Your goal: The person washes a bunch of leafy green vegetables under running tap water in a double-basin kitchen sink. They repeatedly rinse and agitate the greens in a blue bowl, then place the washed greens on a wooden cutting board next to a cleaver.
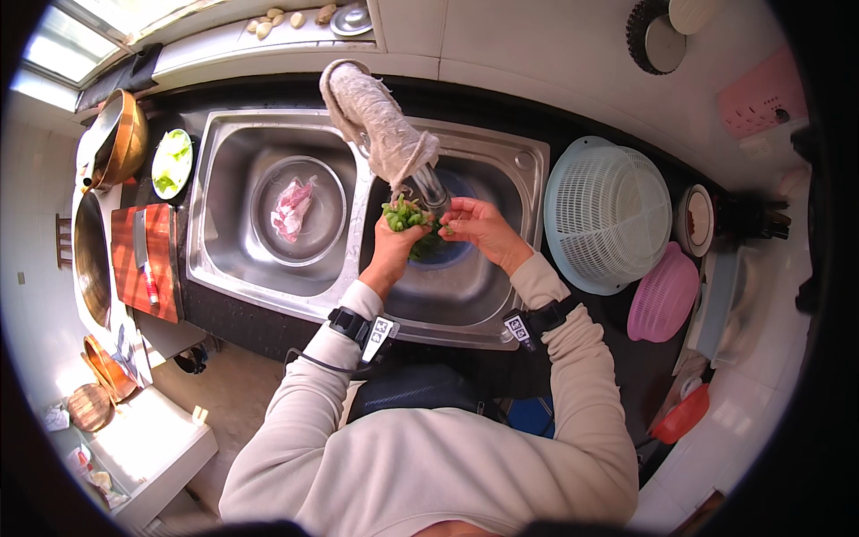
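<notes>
My left hand [396, 245] is closed around a bunch of green leafy vegetables [405, 215] above the right basin of a steel double sink [359, 235]. Just right of the bunch, my right hand [480, 228] pinches a small green piece between its fingertips. A cloth-wrapped faucet [429, 186] reaches down between the hands. Below them, partly hidden, a bluish round basin [446, 258] sits in the right sink bowl. In the left bowl, raw meat [293, 209] lies in a round metal bowl [345, 215].
A cleaver [140, 241] rests on a wooden cutting board [164, 262] at left, near a plate of cut greens [172, 164]. Right of the sink stand a light blue colander [604, 215], a pink basket [664, 295] and a white bowl [698, 218]. Garlic or ginger pieces [264, 29] lie on the sill.
</notes>
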Action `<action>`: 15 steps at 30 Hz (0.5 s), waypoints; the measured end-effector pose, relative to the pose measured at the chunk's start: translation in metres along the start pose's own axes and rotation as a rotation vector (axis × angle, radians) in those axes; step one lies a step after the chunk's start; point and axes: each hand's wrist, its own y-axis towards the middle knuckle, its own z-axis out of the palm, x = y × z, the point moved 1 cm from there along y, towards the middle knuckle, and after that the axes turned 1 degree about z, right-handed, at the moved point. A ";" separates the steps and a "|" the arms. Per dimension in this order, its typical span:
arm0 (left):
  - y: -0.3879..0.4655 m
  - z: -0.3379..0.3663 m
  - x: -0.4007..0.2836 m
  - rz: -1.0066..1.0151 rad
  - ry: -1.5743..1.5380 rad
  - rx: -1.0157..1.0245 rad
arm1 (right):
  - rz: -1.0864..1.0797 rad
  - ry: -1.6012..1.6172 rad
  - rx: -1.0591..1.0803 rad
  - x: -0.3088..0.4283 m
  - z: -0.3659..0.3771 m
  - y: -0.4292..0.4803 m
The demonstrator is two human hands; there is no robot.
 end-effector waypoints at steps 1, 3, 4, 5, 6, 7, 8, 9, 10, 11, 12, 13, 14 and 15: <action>-0.003 0.002 -0.004 0.019 -0.055 0.016 | -0.013 0.006 0.007 0.002 0.007 -0.001; -0.008 0.004 -0.006 0.010 -0.079 0.011 | 0.004 -0.070 -0.097 0.003 0.016 0.000; -0.009 0.006 -0.004 0.026 -0.087 -0.008 | 0.012 -0.108 -0.149 0.002 0.020 0.002; -0.010 0.006 -0.002 0.024 -0.088 -0.037 | 0.009 -0.128 -0.208 0.001 0.023 0.004; -0.010 0.006 0.000 0.039 -0.069 -0.023 | 0.007 -0.148 -0.268 -0.001 0.025 0.005; -0.011 0.006 0.003 0.039 -0.058 -0.046 | 0.020 -0.176 -0.341 -0.004 0.027 0.007; -0.011 0.008 0.006 0.041 -0.049 -0.069 | -0.022 -0.152 -0.346 -0.006 0.030 0.009; -0.011 0.009 0.008 0.026 -0.036 -0.104 | -0.047 -0.138 -0.361 -0.008 0.032 0.011; -0.010 0.009 0.009 0.031 -0.066 -0.107 | -0.070 -0.122 -0.377 -0.010 0.033 0.012; -0.009 0.010 0.009 0.053 -0.080 -0.089 | -0.085 -0.116 -0.379 -0.011 0.033 0.013; -0.009 0.010 0.008 0.056 -0.091 -0.077 | -0.098 -0.110 -0.381 -0.013 0.033 0.014; -0.008 0.010 0.006 0.045 -0.092 -0.081 | -0.111 -0.103 -0.383 -0.014 0.032 0.016; -0.008 0.012 0.005 0.073 -0.054 -0.055 | -0.121 -0.174 -0.385 -0.014 0.031 0.018; -0.009 0.014 0.003 0.087 -0.006 -0.045 | -0.131 -0.246 -0.386 -0.014 0.030 0.020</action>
